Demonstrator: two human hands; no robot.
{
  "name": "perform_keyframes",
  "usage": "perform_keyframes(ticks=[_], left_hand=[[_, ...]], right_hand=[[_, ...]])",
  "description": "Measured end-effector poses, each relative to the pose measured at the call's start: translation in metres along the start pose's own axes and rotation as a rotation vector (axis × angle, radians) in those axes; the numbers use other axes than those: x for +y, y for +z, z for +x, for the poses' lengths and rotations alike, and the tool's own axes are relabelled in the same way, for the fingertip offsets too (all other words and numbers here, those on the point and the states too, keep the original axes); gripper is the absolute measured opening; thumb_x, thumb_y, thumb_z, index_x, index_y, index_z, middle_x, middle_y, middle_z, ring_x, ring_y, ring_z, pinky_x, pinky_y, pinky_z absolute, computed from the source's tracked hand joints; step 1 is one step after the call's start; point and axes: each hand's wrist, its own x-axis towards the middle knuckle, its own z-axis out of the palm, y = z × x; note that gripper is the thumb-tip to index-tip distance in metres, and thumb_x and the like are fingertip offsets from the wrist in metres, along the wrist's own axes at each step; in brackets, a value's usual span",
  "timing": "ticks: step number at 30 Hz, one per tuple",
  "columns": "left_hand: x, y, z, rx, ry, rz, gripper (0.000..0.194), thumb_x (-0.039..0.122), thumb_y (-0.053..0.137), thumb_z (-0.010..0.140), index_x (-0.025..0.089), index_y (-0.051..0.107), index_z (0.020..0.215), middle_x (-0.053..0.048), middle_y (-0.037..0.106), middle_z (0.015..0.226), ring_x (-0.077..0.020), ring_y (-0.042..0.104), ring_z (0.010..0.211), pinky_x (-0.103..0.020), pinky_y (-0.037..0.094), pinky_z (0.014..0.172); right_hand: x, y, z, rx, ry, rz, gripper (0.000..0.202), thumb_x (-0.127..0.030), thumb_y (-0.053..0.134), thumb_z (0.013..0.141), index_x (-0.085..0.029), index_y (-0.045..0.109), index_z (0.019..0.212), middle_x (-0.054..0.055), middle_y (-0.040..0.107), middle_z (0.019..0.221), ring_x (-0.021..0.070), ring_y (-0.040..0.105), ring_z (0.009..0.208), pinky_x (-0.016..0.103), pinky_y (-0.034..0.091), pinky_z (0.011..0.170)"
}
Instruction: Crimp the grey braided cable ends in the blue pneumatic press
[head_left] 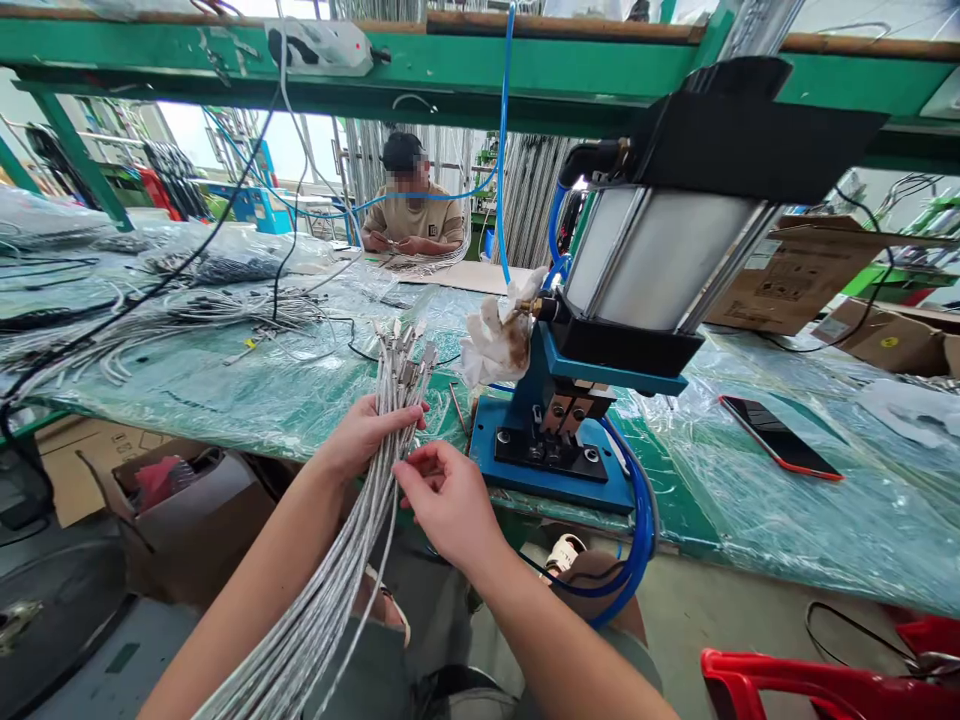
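A thick bundle of grey cables (337,570) runs from the lower left up to the bench edge, with small metal ends (409,350) at its top. My left hand (367,435) is wrapped round the bundle just below those ends. At the bundle's right side, my right hand (446,490) has its thumb and fingers closed against a cable that stands slightly apart from the rest. Right of both hands is a blue press (555,450) with a large metal cylinder (656,260) on top.
White cloth (495,345) hangs at the press fitting. A phone (780,437) lies on the right of the bench (757,520). Loose cables (172,320) spread over the left. Across the bench sits a person (412,205). A red stool (810,680) is at lower right.
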Motion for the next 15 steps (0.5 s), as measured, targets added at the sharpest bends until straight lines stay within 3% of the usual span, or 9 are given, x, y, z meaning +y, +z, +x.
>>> perform_keyframes(ticks=[3, 8, 11, 15], left_hand=[[0.002, 0.001, -0.002, -0.038, -0.001, 0.019, 0.031, 0.040, 0.080, 0.069, 0.013, 0.074, 0.085, -0.005, 0.069, 0.071, -0.0156, 0.062, 0.063, -0.024, 0.047, 0.056], [0.001, 0.000, -0.003, -0.091, 0.012, -0.084, 0.044, 0.049, 0.082, 0.064, 0.013, 0.071, 0.087, -0.001, 0.063, 0.059, -0.0118, 0.055, 0.050, -0.023, 0.043, 0.049], [0.000, 0.000, -0.003, -0.116, 0.046, -0.097, 0.041, 0.045, 0.084, 0.061, 0.014, 0.069, 0.084, 0.001, 0.061, 0.057, -0.0110, 0.053, 0.051, -0.023, 0.044, 0.051], [0.001, 0.000, -0.003, -0.058, 0.007, -0.044, 0.029, 0.037, 0.082, 0.067, 0.014, 0.066, 0.074, 0.001, 0.059, 0.057, -0.0102, 0.052, 0.050, -0.022, 0.041, 0.049]], right_hand=[[0.001, 0.005, 0.002, -0.018, -0.016, -0.059, 0.013, -0.029, 0.065, 0.079, -0.018, 0.057, 0.077, 0.000, 0.061, 0.066, 0.0149, 0.062, 0.059, 0.025, 0.047, 0.055], [-0.001, 0.004, -0.006, 0.076, -0.063, 0.264, 0.012, -0.029, 0.056, 0.086, -0.020, 0.049, 0.089, -0.005, 0.053, 0.064, 0.0091, 0.052, 0.048, 0.021, 0.040, 0.045], [-0.020, -0.003, -0.008, 0.109, -0.169, 0.360, 0.021, -0.031, 0.056, 0.089, -0.020, 0.051, 0.105, -0.008, 0.048, 0.061, 0.0064, 0.041, 0.043, 0.019, 0.034, 0.042], [-0.054, -0.021, -0.021, -0.029, -0.225, 0.346, 0.027, -0.039, 0.050, 0.095, -0.019, 0.058, 0.110, -0.008, 0.049, 0.052, 0.0072, 0.044, 0.041, 0.019, 0.034, 0.043]])
